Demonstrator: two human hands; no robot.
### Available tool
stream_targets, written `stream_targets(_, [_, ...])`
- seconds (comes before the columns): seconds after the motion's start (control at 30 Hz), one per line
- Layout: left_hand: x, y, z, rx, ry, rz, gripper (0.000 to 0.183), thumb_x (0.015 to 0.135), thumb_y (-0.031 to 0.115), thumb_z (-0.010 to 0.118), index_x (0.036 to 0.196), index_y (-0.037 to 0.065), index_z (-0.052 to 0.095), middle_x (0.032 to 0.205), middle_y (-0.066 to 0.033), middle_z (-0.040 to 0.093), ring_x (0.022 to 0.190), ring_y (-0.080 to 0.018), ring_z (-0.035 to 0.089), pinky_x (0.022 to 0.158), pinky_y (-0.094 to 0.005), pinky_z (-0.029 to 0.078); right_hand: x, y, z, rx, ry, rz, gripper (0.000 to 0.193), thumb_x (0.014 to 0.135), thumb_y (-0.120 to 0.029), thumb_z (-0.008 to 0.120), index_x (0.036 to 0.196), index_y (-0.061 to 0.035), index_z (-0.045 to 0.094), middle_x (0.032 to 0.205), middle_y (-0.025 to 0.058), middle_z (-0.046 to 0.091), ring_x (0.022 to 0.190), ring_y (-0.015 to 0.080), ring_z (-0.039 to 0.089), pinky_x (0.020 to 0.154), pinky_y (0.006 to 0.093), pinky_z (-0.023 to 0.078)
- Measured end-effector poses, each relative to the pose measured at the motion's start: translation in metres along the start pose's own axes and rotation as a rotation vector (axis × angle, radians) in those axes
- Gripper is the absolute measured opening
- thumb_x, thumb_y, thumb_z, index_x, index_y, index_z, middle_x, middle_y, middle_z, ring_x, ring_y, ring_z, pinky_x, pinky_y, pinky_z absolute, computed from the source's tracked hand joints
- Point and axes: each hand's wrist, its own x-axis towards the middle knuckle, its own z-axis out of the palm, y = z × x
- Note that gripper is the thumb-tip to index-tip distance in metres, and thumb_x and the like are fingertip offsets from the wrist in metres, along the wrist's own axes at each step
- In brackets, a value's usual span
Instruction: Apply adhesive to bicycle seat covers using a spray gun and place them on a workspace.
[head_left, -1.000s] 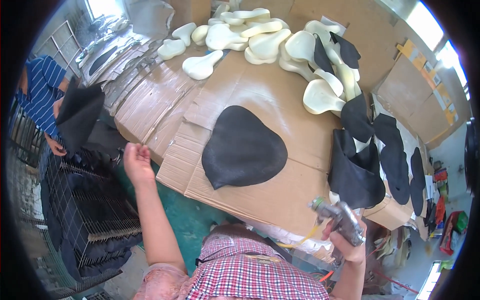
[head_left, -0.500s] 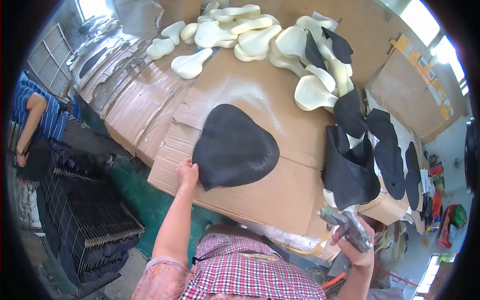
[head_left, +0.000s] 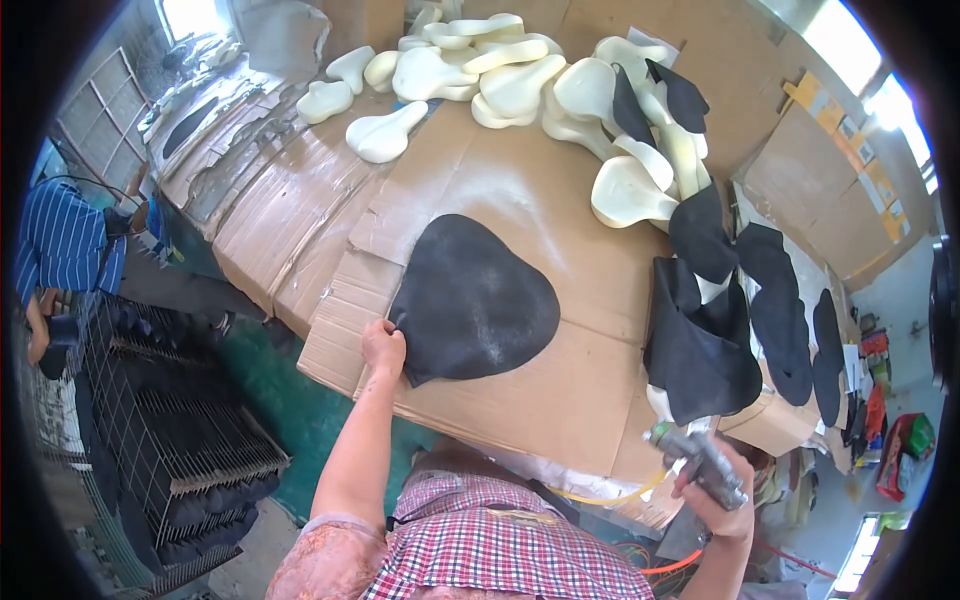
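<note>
Pinched at its lower left edge by my left hand (head_left: 384, 348), a black, rounded saddle cover (head_left: 478, 300) lies flat on the cardboard-topped table (head_left: 590, 410). A pale, speckled streak runs over its surface. My right hand (head_left: 722, 495) grips a grey metal spray gun (head_left: 708, 468) with a green part at its front, to the right beyond the table's front edge. The gun's nozzle end points left toward the table, apart from the cover. Whitish overspray marks the cardboard just beyond the cover.
Cream foam saddle pads (head_left: 515, 88) are heaped along the far side. Black covers (head_left: 703, 345) lie over pads and cardboard on the right. At left, a wire rack (head_left: 180, 430) carries black pieces beside another person (head_left: 68, 235). An orange hose (head_left: 672, 568) hangs near my right forearm.
The pale speckling has spread from the cover's lower right toward its middle. My left hand has shifted slightly right with the cover's edge. The spray gun is slightly farther right; the other person has moved.
</note>
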Motion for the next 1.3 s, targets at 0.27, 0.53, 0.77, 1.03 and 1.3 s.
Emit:
stream_targets(0.27, [-0.005,0.007,0.000,-0.558,-0.135,-0.317,0.024,0.073,0.006,0.066,0.097,0.001,0.060,0.086,-0.0092,0.063,0.080,-0.0205,0.060,0.069,-0.0336,0.049,-0.018,0.009,-0.004,0.150,0.041,0.007,0.060,0.064,0.003,0.066,0.122,0.0060,0.052,0.079,0.0122,0.064,0.069,0.0153,0.061,0.063,0.0260,0.048])
stream_targets(0.53, [-0.025,0.026,-0.005,-0.992,-0.280,-0.473,0.056,0.079,-0.002,0.058,0.131,0.005,0.039,0.109,-0.0108,0.057,0.082,-0.0206,0.061,0.056,-0.0335,0.052,-0.005,0.011,0.007,0.216,-0.091,0.048,0.057,0.066,0.004,0.065,0.121,0.0075,0.052,0.086,0.0137,0.063,0.076,0.0170,0.062,0.070,0.0279,0.049])
stream_targets(0.77, [-0.038,0.083,-0.027,-1.087,-0.418,-0.375,0.048,0.079,-0.008,0.051,0.124,0.008,0.046,0.107,-0.0071,0.058,0.083,-0.0195,0.062,0.055,-0.0316,0.053,-0.006,0.023,-0.005,0.203,-0.027,-0.061,0.058,0.070,0.005,0.060,0.127,0.0066,0.047,0.087,0.0154,0.062,0.075,0.0190,0.062,0.069,0.0325,0.053])
stream_targets(1.03, [-0.003,0.178,-0.109,-1.776,-0.522,-0.093,0.046,0.082,-0.006,0.050,0.126,0.007,0.046,0.114,-0.0093,0.058,0.099,-0.0244,0.061,0.073,-0.0389,0.056,-0.012,0.027,0.001,0.266,0.086,-0.052,0.064,0.070,-0.003,0.066,0.130,0.0057,0.044,0.087,0.0148,0.061,0.077,0.0200,0.061,0.073,0.0319,0.051])
stream_targets(1.3, [0.047,0.122,-0.236,-1.909,-0.044,0.019,0.036,0.083,-0.005,0.051,0.118,0.005,0.054,0.114,-0.0105,0.060,0.105,-0.0239,0.059,0.093,-0.0407,0.049,-0.022,0.022,-0.007,0.255,-0.107,0.158,0.063,0.067,0.000,0.069,0.126,0.0074,0.048,0.088,0.0138,0.063,0.078,0.0191,0.061,0.073,0.0311,0.050])
